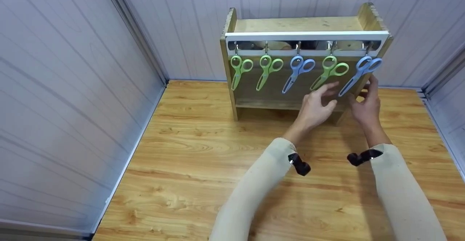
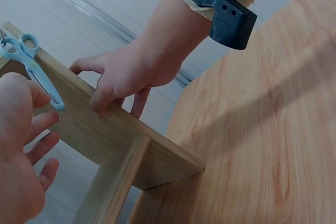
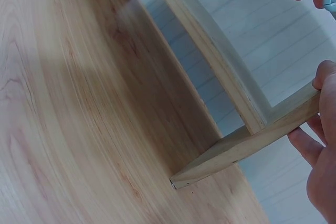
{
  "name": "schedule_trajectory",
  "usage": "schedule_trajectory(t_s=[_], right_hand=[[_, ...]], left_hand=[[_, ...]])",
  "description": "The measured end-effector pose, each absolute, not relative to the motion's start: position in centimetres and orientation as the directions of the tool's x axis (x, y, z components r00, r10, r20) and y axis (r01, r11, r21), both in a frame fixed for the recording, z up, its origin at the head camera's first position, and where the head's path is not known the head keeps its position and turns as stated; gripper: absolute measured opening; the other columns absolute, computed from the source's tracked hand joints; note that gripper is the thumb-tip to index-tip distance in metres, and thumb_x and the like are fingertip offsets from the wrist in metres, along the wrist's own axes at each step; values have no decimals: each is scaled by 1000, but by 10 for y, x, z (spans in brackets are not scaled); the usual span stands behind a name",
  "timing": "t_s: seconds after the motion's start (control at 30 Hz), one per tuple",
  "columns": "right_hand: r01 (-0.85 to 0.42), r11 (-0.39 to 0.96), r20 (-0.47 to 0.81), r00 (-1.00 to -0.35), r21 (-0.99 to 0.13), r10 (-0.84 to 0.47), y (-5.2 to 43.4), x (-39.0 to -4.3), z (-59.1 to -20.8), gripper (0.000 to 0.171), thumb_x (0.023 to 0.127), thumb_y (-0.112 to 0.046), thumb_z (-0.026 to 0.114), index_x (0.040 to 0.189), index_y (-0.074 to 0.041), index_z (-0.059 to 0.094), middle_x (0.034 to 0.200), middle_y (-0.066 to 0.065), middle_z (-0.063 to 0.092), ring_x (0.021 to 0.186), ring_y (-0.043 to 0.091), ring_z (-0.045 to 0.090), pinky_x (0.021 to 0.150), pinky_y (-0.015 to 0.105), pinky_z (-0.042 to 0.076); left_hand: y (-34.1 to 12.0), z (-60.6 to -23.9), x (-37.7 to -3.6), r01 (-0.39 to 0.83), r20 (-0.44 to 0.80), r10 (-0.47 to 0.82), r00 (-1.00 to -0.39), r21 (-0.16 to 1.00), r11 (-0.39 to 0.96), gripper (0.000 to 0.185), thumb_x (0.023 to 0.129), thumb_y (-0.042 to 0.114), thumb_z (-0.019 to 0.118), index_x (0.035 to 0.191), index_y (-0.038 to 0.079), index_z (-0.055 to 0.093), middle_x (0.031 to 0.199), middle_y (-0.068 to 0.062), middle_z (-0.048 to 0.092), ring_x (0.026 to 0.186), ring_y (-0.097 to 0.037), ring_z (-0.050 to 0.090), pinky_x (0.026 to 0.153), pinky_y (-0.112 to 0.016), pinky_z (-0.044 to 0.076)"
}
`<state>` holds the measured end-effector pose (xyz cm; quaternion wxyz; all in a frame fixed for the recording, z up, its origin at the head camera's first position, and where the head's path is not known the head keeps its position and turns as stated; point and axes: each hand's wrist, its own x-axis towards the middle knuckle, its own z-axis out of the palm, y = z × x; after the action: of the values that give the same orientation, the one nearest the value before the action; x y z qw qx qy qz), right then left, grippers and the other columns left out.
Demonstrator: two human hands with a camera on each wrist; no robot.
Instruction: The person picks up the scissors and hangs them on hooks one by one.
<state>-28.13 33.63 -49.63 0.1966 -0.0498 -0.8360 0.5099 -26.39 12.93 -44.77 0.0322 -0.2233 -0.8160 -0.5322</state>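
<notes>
A wooden rack (image 1: 298,24) stands at the back of the table, with a white rail across its front. From the rail's hooks hang two green scissors (image 1: 238,70) at the left, then a blue pair (image 1: 298,72), a green pair (image 1: 328,72) and a blue pair (image 1: 359,72) at the far right. My right hand (image 1: 367,101) grips the rack's right side panel (image 2: 105,124), thumb on one face and fingers on the other (image 3: 317,119). My left hand (image 1: 325,95) hovers with relaxed fingers just below the two rightmost scissors and holds nothing (image 2: 26,129).
The wooden table (image 1: 203,150) is boxed in by pale panelled walls (image 1: 65,99) at the left, back and right. The rack has a lower shelf (image 1: 269,104) behind the scissors. A black wrist mount (image 2: 220,11) sits on each sleeve.
</notes>
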Motion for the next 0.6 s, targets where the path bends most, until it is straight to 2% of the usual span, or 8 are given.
schedule_trajectory(t_s=[0.1,0.2,0.3,0.37,0.47,0.6], right_hand=[[-103,479,268,-919,-871,289,335,-280,-496,83,105,-8,61,177,-30,26,152,11,56,117,8,56,93,21,48],[-98,480,270,-914,-872,304,336,-279,-494,82,104,-8,62,176,-30,29,137,-4,57,111,2,57,92,19,48],[-99,482,276,-910,-871,311,337,-279,-494,80,103,-7,64,174,-28,33,123,-17,51,105,-3,58,87,16,50],[-102,481,278,-909,-871,311,337,-278,-494,80,103,-7,65,174,-26,33,122,-19,49,104,-4,57,84,12,51],[-110,473,282,-908,-874,311,337,-276,-495,85,104,-11,70,176,-29,29,126,-16,50,107,-3,58,83,10,52],[-132,462,306,-895,-877,326,337,-271,-496,94,102,-17,80,177,-35,26,134,-13,52,115,0,59,92,12,53]], left_hand=[[125,-448,-262,405,284,348,-894,844,352,50,108,12,70,157,20,67,145,2,80,147,-7,66,114,-11,45],[122,-446,-261,427,290,380,-878,834,349,48,109,11,69,156,18,67,146,2,80,148,-7,65,116,-12,45],[117,-445,-258,448,286,425,-859,821,354,46,109,12,68,154,19,68,146,2,80,145,-7,68,116,-12,45],[113,-444,-257,461,277,460,-844,812,358,44,110,13,68,154,19,68,148,1,79,137,-11,72,110,-13,45],[107,-443,-253,477,260,494,-829,790,385,44,111,16,67,154,21,68,150,3,77,133,-14,70,105,-16,44],[98,-441,-248,482,239,511,-825,771,417,44,112,19,67,155,24,67,150,6,77,142,-12,65,114,-21,45]])
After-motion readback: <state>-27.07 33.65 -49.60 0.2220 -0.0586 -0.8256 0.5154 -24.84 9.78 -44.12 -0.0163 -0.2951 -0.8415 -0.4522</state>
